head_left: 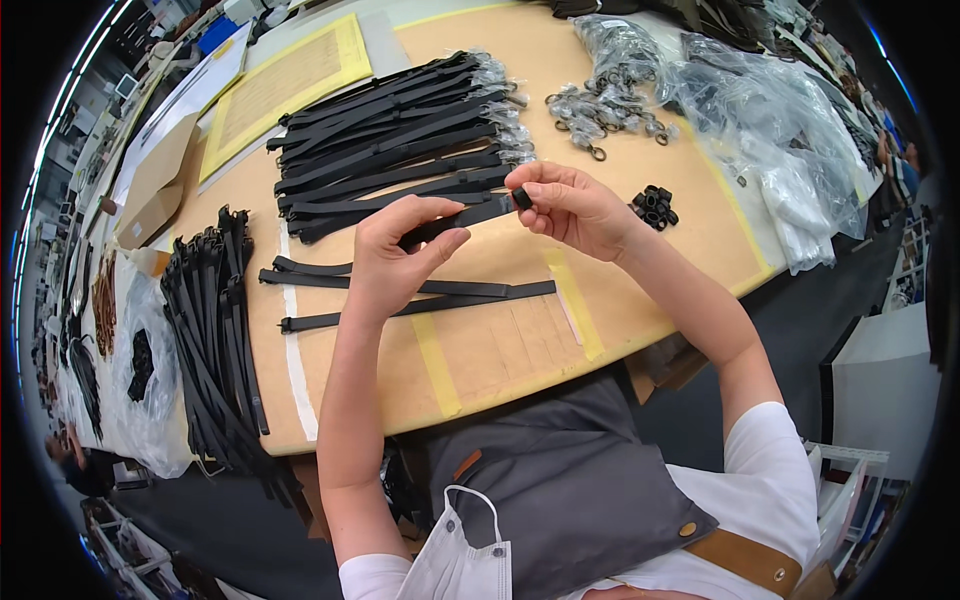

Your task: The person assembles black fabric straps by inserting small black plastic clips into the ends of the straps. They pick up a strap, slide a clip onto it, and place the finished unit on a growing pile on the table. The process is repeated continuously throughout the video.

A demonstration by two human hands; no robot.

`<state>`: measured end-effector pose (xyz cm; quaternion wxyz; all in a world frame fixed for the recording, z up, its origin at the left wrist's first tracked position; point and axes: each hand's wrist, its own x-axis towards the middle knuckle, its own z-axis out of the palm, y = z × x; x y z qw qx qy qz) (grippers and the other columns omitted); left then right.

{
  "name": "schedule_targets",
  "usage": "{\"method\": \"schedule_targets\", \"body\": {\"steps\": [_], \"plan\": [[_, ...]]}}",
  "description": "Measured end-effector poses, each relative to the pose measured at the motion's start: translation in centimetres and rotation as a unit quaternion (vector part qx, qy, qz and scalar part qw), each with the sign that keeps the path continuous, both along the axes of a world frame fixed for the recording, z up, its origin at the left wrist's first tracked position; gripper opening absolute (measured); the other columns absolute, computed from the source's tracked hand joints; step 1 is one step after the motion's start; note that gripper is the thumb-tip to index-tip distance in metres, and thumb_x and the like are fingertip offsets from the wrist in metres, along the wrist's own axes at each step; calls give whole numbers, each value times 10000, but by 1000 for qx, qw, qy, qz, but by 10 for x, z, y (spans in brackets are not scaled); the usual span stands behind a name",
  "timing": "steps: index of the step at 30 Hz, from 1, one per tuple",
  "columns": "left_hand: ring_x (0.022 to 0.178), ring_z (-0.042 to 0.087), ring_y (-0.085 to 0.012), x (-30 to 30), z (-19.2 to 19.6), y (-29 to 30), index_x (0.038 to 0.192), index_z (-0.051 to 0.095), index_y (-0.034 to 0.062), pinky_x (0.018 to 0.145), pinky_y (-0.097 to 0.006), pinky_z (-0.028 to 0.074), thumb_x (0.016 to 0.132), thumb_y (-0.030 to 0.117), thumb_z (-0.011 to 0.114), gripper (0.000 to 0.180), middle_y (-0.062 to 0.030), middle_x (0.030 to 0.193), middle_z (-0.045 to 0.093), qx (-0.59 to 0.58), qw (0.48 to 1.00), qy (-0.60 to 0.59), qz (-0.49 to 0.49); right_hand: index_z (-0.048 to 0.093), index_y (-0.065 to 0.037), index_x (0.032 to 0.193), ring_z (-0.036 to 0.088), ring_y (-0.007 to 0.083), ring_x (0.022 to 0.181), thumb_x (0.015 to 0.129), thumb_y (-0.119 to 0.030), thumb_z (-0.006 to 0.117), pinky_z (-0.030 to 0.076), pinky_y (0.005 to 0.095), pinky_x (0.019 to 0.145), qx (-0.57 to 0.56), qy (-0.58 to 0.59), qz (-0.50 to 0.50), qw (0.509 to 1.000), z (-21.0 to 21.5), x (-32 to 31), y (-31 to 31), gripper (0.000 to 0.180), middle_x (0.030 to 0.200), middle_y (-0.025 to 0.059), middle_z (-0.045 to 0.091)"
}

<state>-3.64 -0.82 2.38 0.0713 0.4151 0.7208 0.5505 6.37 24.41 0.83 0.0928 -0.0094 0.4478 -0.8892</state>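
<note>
My left hand (392,252) grips a black strap (470,215) near its middle, holding it just above the wooden table (640,290). My right hand (572,207) pinches a small black loop (521,198) at the strap's free end, thumb and forefinger closed on it. Under my hands lie three loose black straps (440,290), roughly parallel. Beyond my hands is a large stack of black straps (400,140) with metal ends. A small heap of black loops (654,207) sits just right of my right hand.
A bundle of black straps (215,330) hangs over the table's left edge. Metal clasps (600,105) and clear plastic bags (770,120) lie at the far right. A yellow-bordered sheet (285,80) and cardboard (150,190) are at the far left. Yellow tape strips (572,300) mark the table.
</note>
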Motion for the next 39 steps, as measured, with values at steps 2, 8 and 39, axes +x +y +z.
{"method": "schedule_targets", "body": {"steps": [2,8,39], "plan": [[752,606,-40,-1,-2,-1,1040,739,6,623,-191,454,836,52,825,226,7,872,675,1,1000,7,15,622,-24,1249,713,98,902,1012,-136,635,598,207,815,-17,-3,-2,1000,-5,-4,-5,263,1027,67,701],[655,599,-108,1,0,3,1000,759,45,562,-256,453,793,60,827,219,-30,794,681,-29,995,88,46,623,-23,1231,731,124,928,1008,-101,629,611,210,828,-17,-21,-20,999,-17,-9,-11,237,1015,59,700],[637,579,-99,7,-4,6,992,755,66,541,-252,437,779,44,814,222,-8,785,668,-37,992,106,58,696,-31,1222,711,114,964,1005,-176,667,594,235,834,94,30,-62,993,-19,-2,-9,263,1068,55,724]]}}
